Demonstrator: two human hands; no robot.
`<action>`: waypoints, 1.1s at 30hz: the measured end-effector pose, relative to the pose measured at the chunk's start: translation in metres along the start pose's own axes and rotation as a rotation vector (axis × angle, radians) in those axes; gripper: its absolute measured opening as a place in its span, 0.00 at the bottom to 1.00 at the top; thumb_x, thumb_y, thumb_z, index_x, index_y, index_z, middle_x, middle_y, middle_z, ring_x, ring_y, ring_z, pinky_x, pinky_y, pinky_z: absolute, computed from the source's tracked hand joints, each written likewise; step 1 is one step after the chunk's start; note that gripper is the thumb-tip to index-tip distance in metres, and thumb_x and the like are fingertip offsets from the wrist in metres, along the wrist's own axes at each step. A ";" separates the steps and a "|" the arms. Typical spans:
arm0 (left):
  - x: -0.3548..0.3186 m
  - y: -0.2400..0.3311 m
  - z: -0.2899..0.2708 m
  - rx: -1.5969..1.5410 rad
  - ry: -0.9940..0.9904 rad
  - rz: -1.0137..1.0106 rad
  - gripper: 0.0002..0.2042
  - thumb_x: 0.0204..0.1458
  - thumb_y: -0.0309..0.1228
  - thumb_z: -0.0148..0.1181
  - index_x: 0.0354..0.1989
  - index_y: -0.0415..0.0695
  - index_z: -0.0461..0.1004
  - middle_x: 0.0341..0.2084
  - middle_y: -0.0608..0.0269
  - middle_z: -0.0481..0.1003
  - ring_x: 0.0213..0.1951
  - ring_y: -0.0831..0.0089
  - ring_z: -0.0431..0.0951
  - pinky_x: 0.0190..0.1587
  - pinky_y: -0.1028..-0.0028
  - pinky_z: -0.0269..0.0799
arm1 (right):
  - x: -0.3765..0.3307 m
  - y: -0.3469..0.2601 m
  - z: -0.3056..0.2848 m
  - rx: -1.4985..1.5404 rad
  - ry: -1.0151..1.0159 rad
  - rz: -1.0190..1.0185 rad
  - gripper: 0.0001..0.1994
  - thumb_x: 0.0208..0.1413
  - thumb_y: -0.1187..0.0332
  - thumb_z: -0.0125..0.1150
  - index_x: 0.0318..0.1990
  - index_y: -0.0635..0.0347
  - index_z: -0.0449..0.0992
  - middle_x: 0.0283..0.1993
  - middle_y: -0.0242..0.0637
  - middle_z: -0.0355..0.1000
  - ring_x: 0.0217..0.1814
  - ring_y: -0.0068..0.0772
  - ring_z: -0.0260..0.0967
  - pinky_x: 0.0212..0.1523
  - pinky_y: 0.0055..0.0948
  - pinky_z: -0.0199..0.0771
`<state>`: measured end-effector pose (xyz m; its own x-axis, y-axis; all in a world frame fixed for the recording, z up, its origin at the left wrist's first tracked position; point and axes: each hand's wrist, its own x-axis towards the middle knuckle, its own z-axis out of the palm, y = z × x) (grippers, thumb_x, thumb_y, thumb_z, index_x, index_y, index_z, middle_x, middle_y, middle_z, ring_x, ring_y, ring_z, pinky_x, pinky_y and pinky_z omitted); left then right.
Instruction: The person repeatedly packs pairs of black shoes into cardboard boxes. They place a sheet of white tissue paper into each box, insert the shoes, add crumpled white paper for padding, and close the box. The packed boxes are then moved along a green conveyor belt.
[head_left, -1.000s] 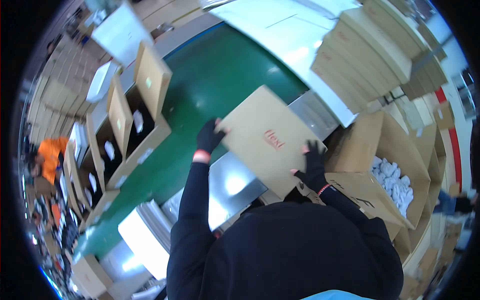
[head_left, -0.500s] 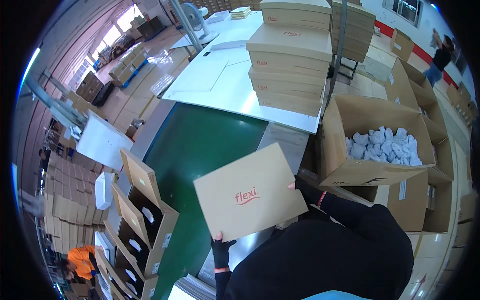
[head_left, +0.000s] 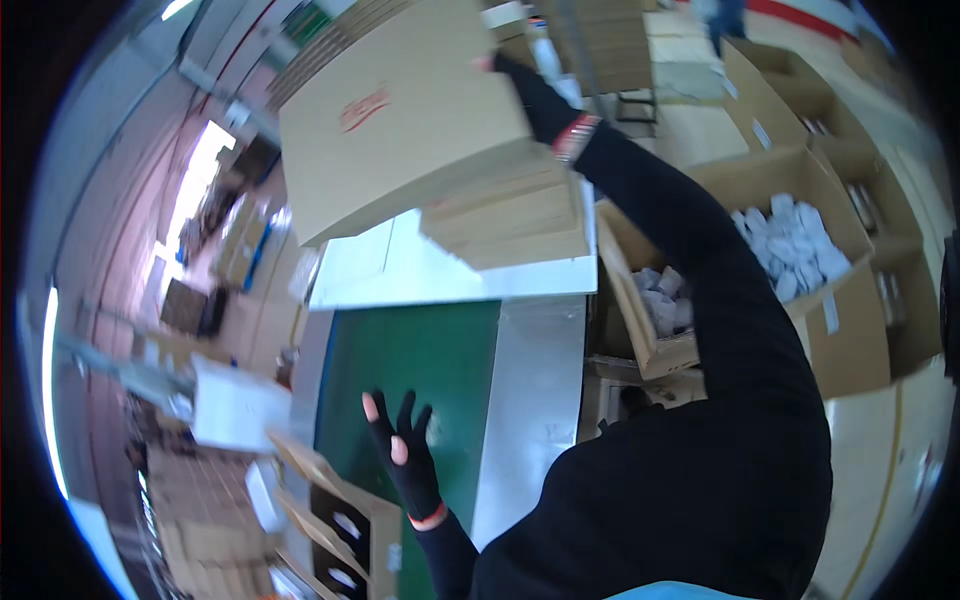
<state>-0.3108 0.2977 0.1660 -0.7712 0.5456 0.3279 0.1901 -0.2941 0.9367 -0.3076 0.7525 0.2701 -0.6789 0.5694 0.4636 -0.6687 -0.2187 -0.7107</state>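
A brown lidded shoebox (head_left: pixel 420 110) with red print on its lid is raised at the top of the view, tilted, in front of a stack of similar boxes (head_left: pixel 520 220). My right hand (head_left: pixel 540 105), in a black fingerless glove, grips its right edge with the arm stretched far forward. Whether the shoebox rests on the stack I cannot tell. My left hand (head_left: pixel 408 460), gloved the same way, is open and holds nothing, its fingers spread above the green conveyor belt (head_left: pixel 410 350).
Beyond the belt stands a white table (head_left: pixel 370 285). Open cartons (head_left: pixel 830 345) with crumpled white paper wads (head_left: pixel 790 245) are at the right. At the lower left, several open boxes (head_left: pixel 385 530) hold dark contents and white paper. A metal ledge (head_left: pixel 535 370) runs along the belt.
The shoebox has gone from in front of me, held in both hands, up and forward to the stack. My left hand has let go and opened. The view has shifted too.
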 end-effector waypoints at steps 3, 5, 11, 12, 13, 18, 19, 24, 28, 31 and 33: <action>0.004 -0.031 -0.010 0.029 -0.010 -0.156 0.39 0.56 0.48 0.54 0.70 0.43 0.44 0.68 0.52 0.45 0.61 0.50 0.61 0.58 0.51 0.61 | 0.055 0.019 -0.040 -0.189 0.363 -0.044 0.31 0.45 0.52 0.68 0.50 0.69 0.69 0.43 0.42 0.73 0.41 0.32 0.74 0.42 0.31 0.75; 0.012 -0.052 -0.019 0.070 -0.005 -0.263 0.38 0.56 0.48 0.53 0.69 0.42 0.45 0.67 0.52 0.46 0.61 0.50 0.62 0.57 0.52 0.62 | 0.071 0.036 -0.085 -0.136 0.412 -0.090 0.44 0.36 0.46 0.72 0.53 0.73 0.63 0.51 0.53 0.69 0.50 0.43 0.71 0.46 0.41 0.74; 0.029 -0.070 -0.016 0.164 0.047 -0.424 0.34 0.59 0.45 0.51 0.69 0.41 0.47 0.66 0.51 0.49 0.59 0.51 0.63 0.56 0.52 0.63 | 0.077 0.052 -0.095 -0.570 0.453 0.052 0.46 0.36 0.38 0.64 0.55 0.68 0.61 0.57 0.60 0.58 0.62 0.60 0.56 0.59 0.51 0.60; 0.037 -0.075 -0.005 0.167 0.032 -0.427 0.34 0.60 0.45 0.50 0.69 0.41 0.48 0.66 0.50 0.49 0.59 0.52 0.63 0.56 0.52 0.63 | 0.078 0.050 -0.096 -0.588 0.451 0.046 0.46 0.36 0.37 0.64 0.54 0.69 0.62 0.58 0.60 0.58 0.62 0.59 0.57 0.57 0.50 0.62; 0.047 -0.082 0.009 0.151 -0.011 -0.425 0.33 0.60 0.46 0.50 0.68 0.41 0.48 0.66 0.50 0.50 0.59 0.51 0.63 0.56 0.51 0.63 | 0.077 0.045 -0.102 -0.581 0.428 0.025 0.46 0.36 0.37 0.64 0.53 0.69 0.63 0.57 0.60 0.59 0.60 0.58 0.59 0.57 0.48 0.63; 0.091 -0.128 0.069 -0.103 -0.149 -0.532 0.31 0.60 0.51 0.48 0.64 0.41 0.55 0.63 0.51 0.55 0.59 0.50 0.63 0.56 0.48 0.63 | 0.034 0.024 -0.116 -0.555 0.299 -0.002 0.43 0.38 0.36 0.65 0.50 0.69 0.67 0.49 0.54 0.69 0.51 0.45 0.69 0.50 0.36 0.68; 0.107 -0.147 0.081 -0.144 -0.130 -0.590 0.32 0.59 0.53 0.48 0.62 0.42 0.57 0.62 0.51 0.56 0.59 0.49 0.63 0.57 0.47 0.62 | 0.016 0.020 -0.125 -0.607 0.228 -0.007 0.45 0.38 0.35 0.64 0.52 0.70 0.66 0.51 0.56 0.68 0.54 0.47 0.68 0.53 0.36 0.67; 0.173 -0.259 0.114 -0.417 0.086 -0.855 0.42 0.50 0.63 0.51 0.67 0.51 0.47 0.66 0.51 0.46 0.62 0.40 0.56 0.56 0.37 0.59 | -0.139 -0.007 -0.172 -1.120 -0.013 -0.195 0.41 0.49 0.48 0.67 0.64 0.61 0.57 0.64 0.53 0.56 0.67 0.44 0.56 0.64 0.38 0.57; 0.222 -0.323 0.162 -0.404 0.074 -0.802 0.54 0.42 0.69 0.55 0.70 0.64 0.27 0.70 0.54 0.27 0.66 0.34 0.45 0.58 0.33 0.54 | -0.249 -0.056 -0.236 -1.481 0.288 -0.137 0.35 0.45 0.56 0.70 0.61 0.57 0.65 0.60 0.47 0.62 0.67 0.51 0.54 0.65 0.43 0.54; 0.245 -0.353 0.177 -0.273 0.036 -0.607 0.50 0.45 0.66 0.55 0.70 0.62 0.34 0.68 0.53 0.34 0.66 0.41 0.44 0.56 0.34 0.59 | -0.312 -0.066 -0.267 -1.658 0.526 -0.031 0.33 0.45 0.61 0.70 0.61 0.55 0.65 0.60 0.45 0.64 0.67 0.51 0.54 0.65 0.44 0.53; 0.258 -0.375 0.181 -0.178 0.012 -0.461 0.47 0.47 0.65 0.54 0.69 0.59 0.37 0.67 0.54 0.37 0.67 0.46 0.42 0.55 0.36 0.62 | -0.344 -0.059 -0.284 -1.687 0.619 0.085 0.33 0.45 0.63 0.69 0.60 0.56 0.65 0.60 0.45 0.64 0.67 0.50 0.55 0.65 0.44 0.54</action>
<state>-0.4717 0.6908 -0.0784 -0.7575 0.6421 -0.1183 -0.2789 -0.1544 0.9478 0.0513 0.7940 0.0022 -0.2268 0.8704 0.4370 0.6249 0.4742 -0.6201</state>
